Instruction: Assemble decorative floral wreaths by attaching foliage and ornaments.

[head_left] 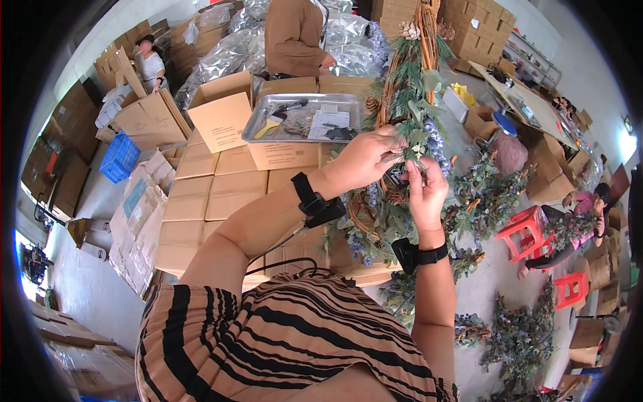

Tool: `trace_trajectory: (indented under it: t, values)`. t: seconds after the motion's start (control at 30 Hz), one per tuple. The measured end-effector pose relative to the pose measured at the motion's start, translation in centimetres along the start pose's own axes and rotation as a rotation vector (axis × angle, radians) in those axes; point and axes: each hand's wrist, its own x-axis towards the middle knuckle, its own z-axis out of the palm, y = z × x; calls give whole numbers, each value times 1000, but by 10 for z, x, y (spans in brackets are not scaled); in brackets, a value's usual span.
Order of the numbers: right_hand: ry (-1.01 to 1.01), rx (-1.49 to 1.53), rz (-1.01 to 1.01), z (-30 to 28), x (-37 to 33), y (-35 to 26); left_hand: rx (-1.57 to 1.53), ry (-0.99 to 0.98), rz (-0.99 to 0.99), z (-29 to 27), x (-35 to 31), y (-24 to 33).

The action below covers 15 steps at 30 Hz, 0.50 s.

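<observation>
A twig wreath [420,100] with artificial greenery, pinecones and blue berries rises in front of me, right of the stacked cartons. My left hand [370,159] reaches it from the left, its fingers pinched together at a leafy sprig. Just below and to the right, my right hand [427,189] is closed too, thumb and fingertips pressed at the same greenery. A small dark tag [396,177] hangs between the hands, partly hidden by them. Whatever lies right between my fingertips is too small to make out.
Brown cartons [189,194] form the work surface, with a metal tray [295,138] of tools and papers on top. More wreaths [516,335] lie at the right, near red stools [524,232] and a seated person [584,218]. Another person [293,40] stands across the cartons.
</observation>
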Motion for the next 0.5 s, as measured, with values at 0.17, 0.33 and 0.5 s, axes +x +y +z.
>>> trace_trajectory:
  t: [0.17,0.33,0.5]
  values:
    - [-22,-56,23,0,2,-2,-11,-69,-6,1,-2,-8]
    - [-63,-167,-46,-11,0,-13,-22,-43,-126,4,-6,0]
    - [-271,-197,162,-61,10,-47,30,158,6,3,-20,-3]
